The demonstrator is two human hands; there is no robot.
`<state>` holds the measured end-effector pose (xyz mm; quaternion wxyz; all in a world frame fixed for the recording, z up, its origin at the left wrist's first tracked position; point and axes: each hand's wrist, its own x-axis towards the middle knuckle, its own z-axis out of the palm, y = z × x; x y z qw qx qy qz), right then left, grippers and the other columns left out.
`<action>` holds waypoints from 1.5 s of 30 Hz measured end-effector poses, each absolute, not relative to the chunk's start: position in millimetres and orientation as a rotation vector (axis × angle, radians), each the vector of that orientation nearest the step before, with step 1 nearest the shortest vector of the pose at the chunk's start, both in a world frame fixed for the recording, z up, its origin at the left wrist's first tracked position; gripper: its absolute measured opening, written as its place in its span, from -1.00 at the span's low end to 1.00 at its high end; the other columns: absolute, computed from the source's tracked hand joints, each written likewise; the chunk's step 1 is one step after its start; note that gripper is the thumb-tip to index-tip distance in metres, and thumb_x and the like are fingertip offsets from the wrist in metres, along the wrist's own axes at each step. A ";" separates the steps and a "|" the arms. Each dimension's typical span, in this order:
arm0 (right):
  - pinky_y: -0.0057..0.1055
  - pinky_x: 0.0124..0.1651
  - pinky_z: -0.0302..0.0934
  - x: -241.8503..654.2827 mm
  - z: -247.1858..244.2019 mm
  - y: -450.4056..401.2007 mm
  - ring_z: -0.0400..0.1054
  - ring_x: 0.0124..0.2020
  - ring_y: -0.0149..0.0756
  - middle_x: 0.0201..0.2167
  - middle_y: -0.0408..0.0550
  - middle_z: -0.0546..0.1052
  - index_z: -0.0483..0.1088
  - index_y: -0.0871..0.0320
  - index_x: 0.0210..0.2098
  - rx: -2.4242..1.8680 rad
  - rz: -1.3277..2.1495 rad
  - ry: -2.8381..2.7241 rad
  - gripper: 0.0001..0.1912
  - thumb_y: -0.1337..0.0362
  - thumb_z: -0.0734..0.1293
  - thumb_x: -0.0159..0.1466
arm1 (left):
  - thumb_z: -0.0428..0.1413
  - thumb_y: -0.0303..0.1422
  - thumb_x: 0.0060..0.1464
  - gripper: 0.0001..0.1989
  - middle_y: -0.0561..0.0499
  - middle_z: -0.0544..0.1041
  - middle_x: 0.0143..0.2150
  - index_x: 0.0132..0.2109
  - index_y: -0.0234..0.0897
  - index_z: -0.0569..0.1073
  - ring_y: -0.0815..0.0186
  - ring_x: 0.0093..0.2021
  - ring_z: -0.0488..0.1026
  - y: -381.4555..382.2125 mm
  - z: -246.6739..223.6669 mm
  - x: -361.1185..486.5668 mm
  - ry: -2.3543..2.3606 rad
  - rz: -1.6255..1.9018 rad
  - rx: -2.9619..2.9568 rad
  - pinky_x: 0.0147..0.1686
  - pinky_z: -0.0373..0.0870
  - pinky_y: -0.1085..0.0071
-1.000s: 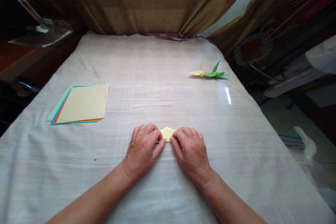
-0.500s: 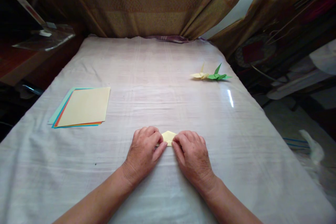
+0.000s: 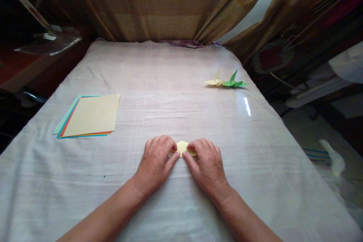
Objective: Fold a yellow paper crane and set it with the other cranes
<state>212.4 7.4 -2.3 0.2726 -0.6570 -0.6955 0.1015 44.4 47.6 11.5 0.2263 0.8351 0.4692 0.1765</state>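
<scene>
A small piece of folded pale yellow paper lies on the cloth in front of me, its pointed top facing away. My left hand grips its left side, with the thumb at the near edge and the fingers curled over. From the other side my right hand holds it, thumb and forefinger a little apart on the paper. Both thumb tips rest close together near the middle of the bottom edge. Much of the paper's sides is hidden under the fingers.
A stack of square coloured paper, cream on top, lies to the left. Towards the far right sit a cream paper crane and a green paper crane. A white cloth covers the table; a curtain hangs behind.
My right thumb has slid left along the paper's near edge, towards the left thumb. More of the paper's right side shows between my right thumb and fingers.
</scene>
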 end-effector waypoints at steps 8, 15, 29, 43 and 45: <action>-0.35 -0.17 0.07 231.0 -0.7 10.6 0.30 -0.26 -0.28 -0.36 -0.15 0.45 0.34 0.10 -0.34 -1.623 0.518 -1.902 -0.91 0.42 0.29 0.25 | 0.11 -0.43 0.14 -0.93 0.03 0.45 -0.18 -0.23 -0.19 0.36 0.20 -0.13 0.35 51.4 13.2 37.6 1.228 0.452 2.279 -0.10 0.21 0.24; -0.35 -0.18 0.09 233.0 -1.5 10.8 0.30 -0.28 -0.28 -0.38 -0.13 0.45 0.36 0.10 -0.35 -1.590 0.459 -1.937 -0.90 0.36 0.25 0.30 | 0.11 -0.46 0.10 -0.90 0.03 0.47 -0.19 -0.22 -0.20 0.36 0.21 -0.12 0.37 55.8 15.8 33.3 1.172 0.447 2.258 -0.09 0.24 0.25; -0.33 -0.15 0.13 233.2 -1.8 10.1 0.32 -0.24 -0.27 -0.34 -0.13 0.47 0.37 0.09 -0.32 -1.588 0.470 -1.939 -0.90 0.42 0.29 0.23 | 0.06 -0.49 0.07 -0.86 0.03 0.49 -0.20 -0.20 -0.19 0.38 0.22 -0.13 0.39 62.0 13.1 27.8 1.094 0.460 2.281 -0.11 0.27 0.27; -0.22 -0.05 0.27 235.2 -13.0 4.7 0.40 -0.17 -0.21 -0.22 -0.01 0.57 0.46 0.11 -0.18 -1.588 0.177 -1.737 -0.79 0.35 0.20 0.31 | 0.14 -0.31 0.09 -0.87 0.00 0.53 -0.19 -0.20 -0.20 0.44 0.22 -0.15 0.44 58.3 13.4 27.2 1.091 0.567 2.349 -0.09 0.32 0.26; -0.24 -0.06 0.25 234.8 -12.1 2.7 0.39 -0.18 -0.21 -0.23 -0.02 0.58 0.46 0.11 -0.18 -1.610 0.160 -1.752 -0.80 0.33 0.21 0.32 | 0.17 -0.34 0.07 -0.88 0.00 0.53 -0.17 -0.20 -0.19 0.45 0.22 -0.13 0.44 56.5 10.3 28.1 1.110 0.610 2.370 -0.08 0.32 0.26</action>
